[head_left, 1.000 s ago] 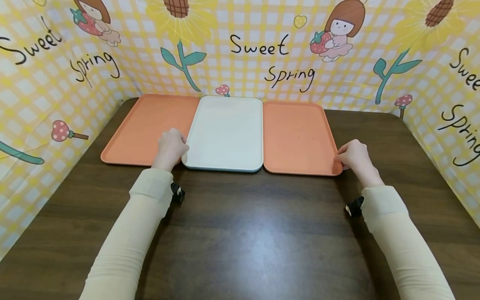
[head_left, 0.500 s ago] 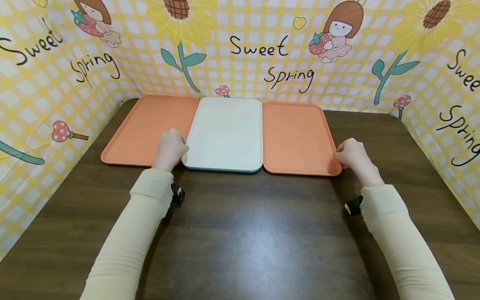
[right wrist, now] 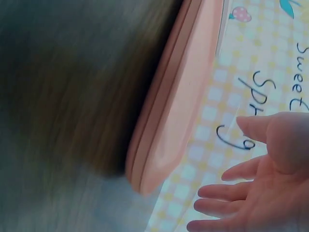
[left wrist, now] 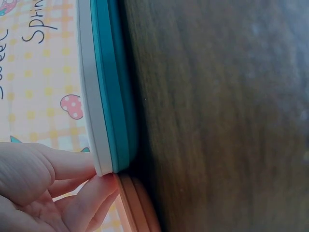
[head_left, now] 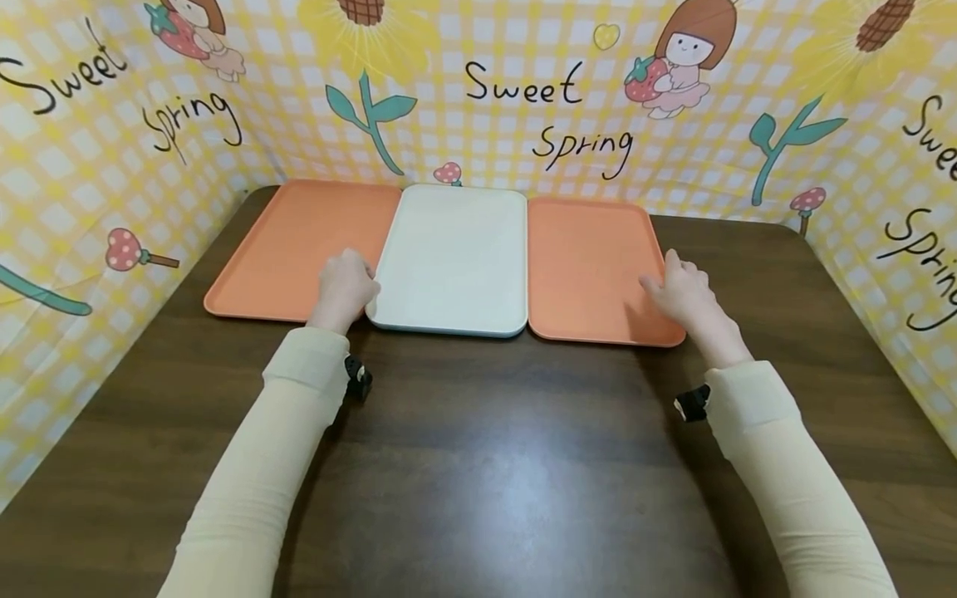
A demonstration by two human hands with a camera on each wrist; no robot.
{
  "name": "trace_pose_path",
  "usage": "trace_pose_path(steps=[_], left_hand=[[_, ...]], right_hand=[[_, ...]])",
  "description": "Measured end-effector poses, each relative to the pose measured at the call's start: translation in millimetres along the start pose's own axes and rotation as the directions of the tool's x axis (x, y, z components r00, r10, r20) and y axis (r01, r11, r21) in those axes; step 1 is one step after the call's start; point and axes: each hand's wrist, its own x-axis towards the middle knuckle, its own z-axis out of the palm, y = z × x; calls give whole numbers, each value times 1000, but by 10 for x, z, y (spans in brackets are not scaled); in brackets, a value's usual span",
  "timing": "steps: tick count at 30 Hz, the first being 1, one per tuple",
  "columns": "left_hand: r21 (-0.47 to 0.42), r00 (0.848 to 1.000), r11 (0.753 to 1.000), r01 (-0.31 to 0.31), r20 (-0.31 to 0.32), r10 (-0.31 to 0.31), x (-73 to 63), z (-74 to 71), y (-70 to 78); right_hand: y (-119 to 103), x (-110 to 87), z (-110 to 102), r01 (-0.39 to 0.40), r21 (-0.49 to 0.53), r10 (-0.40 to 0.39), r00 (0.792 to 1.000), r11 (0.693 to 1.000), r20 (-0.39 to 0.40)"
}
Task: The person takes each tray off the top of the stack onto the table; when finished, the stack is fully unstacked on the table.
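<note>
A white tray (head_left: 452,257) lies between a left orange tray (head_left: 314,232) and a right orange tray (head_left: 586,266). My left hand (head_left: 345,291) pinches the white tray's near left corner with thumb and fingers, over the left orange tray's edge. In the left wrist view, a teal layer (left wrist: 116,92) shows under the white rim; whether it is a second tray I cannot tell. My right hand (head_left: 686,295) hovers above the near right corner of the right orange tray, holding nothing. Its fingers (right wrist: 224,191) are spread apart from the tray in the right wrist view.
All the trays sit at the back of a dark wooden table (head_left: 478,465). A yellow checked cloth (head_left: 493,50) printed with flowers and lettering rises behind it and along both sides.
My right hand has let go of the right orange tray's near right corner, opened its fingers and lifted slightly up and left. My left hand keeps its grip; the view has tilted slightly.
</note>
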Motion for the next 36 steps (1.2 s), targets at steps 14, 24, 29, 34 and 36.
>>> trace_pose_path(steps=[14,24,29,34,36], left_hand=[[-8,1000,1000,18,7,-18,46,-23,-17],[-26,999,999,38,8,-38,35,-25,-53],[-13,1000,999,31,3,-31,32,-13,-50],[-15,999,999,34,-12,-34,42,3,-53],[-13,999,999,35,-14,-35,43,4,-54]], right_hand=[[-641,60,190,72,30,-72,997,997,13],[-1101,174,420,84,-29,-83,995,996,53],[-1236,153,534,125,-73,-121,991,989,62],[-1348,141,603,138,-86,-131,988,987,85],[-1388,149,625,137,-85,-129,988,987,90]])
